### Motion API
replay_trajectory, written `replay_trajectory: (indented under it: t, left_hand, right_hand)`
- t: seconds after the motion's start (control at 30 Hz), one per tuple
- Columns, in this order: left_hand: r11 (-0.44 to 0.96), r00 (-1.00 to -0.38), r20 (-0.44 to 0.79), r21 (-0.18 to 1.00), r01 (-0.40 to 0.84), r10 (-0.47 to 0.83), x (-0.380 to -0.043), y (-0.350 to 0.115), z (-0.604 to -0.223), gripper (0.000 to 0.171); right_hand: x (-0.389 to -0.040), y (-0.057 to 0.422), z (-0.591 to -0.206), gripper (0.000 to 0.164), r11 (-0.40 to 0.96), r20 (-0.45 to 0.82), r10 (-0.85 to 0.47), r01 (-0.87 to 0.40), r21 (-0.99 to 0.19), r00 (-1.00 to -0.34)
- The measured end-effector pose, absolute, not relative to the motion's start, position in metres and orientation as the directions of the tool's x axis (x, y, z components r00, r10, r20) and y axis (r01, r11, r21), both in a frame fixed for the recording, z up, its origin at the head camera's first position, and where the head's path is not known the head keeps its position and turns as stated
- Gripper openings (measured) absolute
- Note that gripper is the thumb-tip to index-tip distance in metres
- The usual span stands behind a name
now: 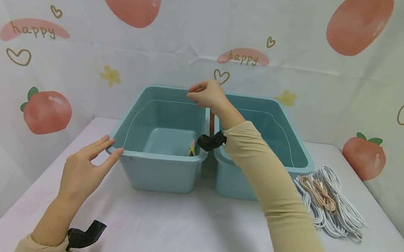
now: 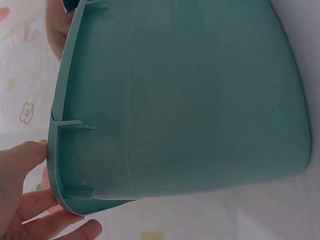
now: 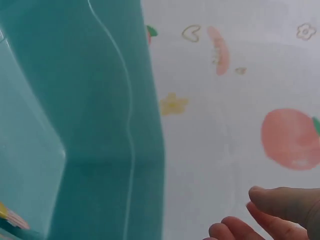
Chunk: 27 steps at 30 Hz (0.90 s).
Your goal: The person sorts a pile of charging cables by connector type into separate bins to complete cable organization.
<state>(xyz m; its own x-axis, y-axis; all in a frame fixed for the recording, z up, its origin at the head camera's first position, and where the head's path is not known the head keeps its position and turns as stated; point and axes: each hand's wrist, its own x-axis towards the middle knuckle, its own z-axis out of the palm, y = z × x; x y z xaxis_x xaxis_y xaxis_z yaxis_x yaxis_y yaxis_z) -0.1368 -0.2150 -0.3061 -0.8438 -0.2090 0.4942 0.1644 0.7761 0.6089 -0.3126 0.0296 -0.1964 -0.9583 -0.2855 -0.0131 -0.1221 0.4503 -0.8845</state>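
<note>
My left hand (image 1: 82,172) holds the near left corner of a blue-green plastic bin (image 1: 163,161). In the left wrist view its thumb (image 2: 34,152) lies on the rim and the fingers reach round the corner. My right hand (image 1: 210,95) hovers over the bin's far right part, fingers loosely bent toward the thumb. Nothing shows between the fingertips in the right wrist view. A small item with yellow and pale parts (image 1: 192,147) lies in the bin near its front right corner. Its lower end is hidden by the front rim.
A second blue-green bin (image 1: 269,167) stands close on the right, partly covered by my right forearm. A reddish-brown strip (image 1: 211,124) shows between the bins. Coiled white cables (image 1: 341,204) and a beige cable (image 1: 317,193) lie on the table at right. A printed cloth hangs behind.
</note>
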Motion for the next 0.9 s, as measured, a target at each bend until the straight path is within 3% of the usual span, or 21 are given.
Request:
replay_trajectory:
  t: [0.37,0.9]
  left_hand:
    - [0.772,-0.842,0.499,0.612,0.174,-0.206,-0.137,-0.216,-0.306,0.045]
    - [0.764,-0.839,0.502,0.619,0.181,-0.207,-0.137,-0.216,-0.308,0.045]
  right_hand:
    - [-0.290,0.052,-0.181,0.030,0.445,0.041,-0.339,-0.198,-0.873,-0.940]
    - [-0.253,0.108,-0.190,0.029,0.477,0.117,-0.321,-0.267,-0.837,-0.940]
